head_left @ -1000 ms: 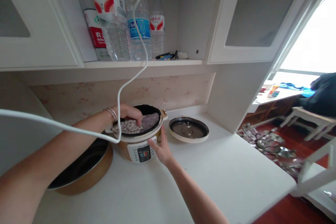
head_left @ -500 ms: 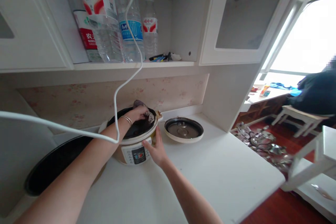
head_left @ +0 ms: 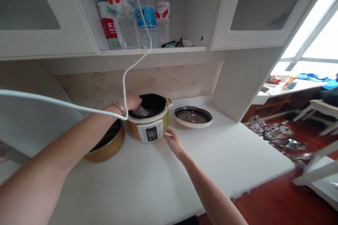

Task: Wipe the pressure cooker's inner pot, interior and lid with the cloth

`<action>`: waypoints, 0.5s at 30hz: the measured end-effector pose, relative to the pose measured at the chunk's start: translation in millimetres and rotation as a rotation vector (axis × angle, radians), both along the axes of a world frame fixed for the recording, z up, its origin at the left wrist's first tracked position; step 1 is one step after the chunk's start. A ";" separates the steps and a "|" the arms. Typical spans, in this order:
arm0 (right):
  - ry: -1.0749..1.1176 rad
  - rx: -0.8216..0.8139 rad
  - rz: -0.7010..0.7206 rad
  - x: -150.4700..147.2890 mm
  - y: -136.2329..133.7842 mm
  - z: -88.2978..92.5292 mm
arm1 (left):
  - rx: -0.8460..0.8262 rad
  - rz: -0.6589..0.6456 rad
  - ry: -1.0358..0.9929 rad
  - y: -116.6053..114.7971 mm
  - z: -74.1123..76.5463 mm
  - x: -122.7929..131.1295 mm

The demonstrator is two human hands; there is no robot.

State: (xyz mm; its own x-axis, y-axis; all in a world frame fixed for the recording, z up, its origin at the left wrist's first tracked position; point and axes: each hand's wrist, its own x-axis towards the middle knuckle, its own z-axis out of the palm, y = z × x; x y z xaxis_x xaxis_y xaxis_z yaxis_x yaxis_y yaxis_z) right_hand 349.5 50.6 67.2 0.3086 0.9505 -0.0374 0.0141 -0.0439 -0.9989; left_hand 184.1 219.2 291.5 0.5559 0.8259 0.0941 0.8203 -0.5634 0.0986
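Observation:
My left hand [head_left: 133,102] is closed on a grey cloth [head_left: 140,112] at the left inner wall of an electric cooker [head_left: 135,130], whose top is off. The cooker has a white rim, a dark inside and a control panel on its front. My right hand [head_left: 174,141] is at the cooker's lower right side, fingers apart and holding nothing; whether the fingertips touch it I cannot tell. A gold pot with a dark inside [head_left: 112,148] stands left of the cooker, partly behind my left forearm. The cooker's round lid [head_left: 194,116] lies upside down to the right.
A white cable [head_left: 123,81] hangs across the view in front of the cooker. Several plastic bottles [head_left: 146,24] and small items [head_left: 174,44] stand on the shelf above the white counter [head_left: 148,179]. Metal pot lids and cookware [head_left: 280,135] lie on the floor at right.
My left hand has moved with the cloth from the cooker's right inner side to its left. My right hand has slid lower from the cooker's upper side. The view has shifted.

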 end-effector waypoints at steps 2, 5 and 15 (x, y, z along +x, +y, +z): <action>0.073 -0.073 0.031 -2.7 -22.9 -12.2 | 0.070 0.026 0.085 -14.3 6.9 -10.6; 0.185 -0.127 0.096 -13.8 -52.6 -19.9 | 0.165 0.047 0.125 -39.3 14.5 -21.5; 0.885 0.025 0.260 -53.2 -94.2 40.5 | 0.401 -0.148 -0.056 -165.6 -17.2 -2.8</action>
State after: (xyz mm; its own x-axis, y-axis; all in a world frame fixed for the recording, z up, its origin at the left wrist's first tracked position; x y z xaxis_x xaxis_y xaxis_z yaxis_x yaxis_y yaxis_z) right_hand 296.2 -43.5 107.6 -0.0464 0.9896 -0.1359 -0.7491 -0.1245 -0.6507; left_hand 181.3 53.6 274.3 0.6503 0.6296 0.4251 0.7275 -0.6773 -0.1098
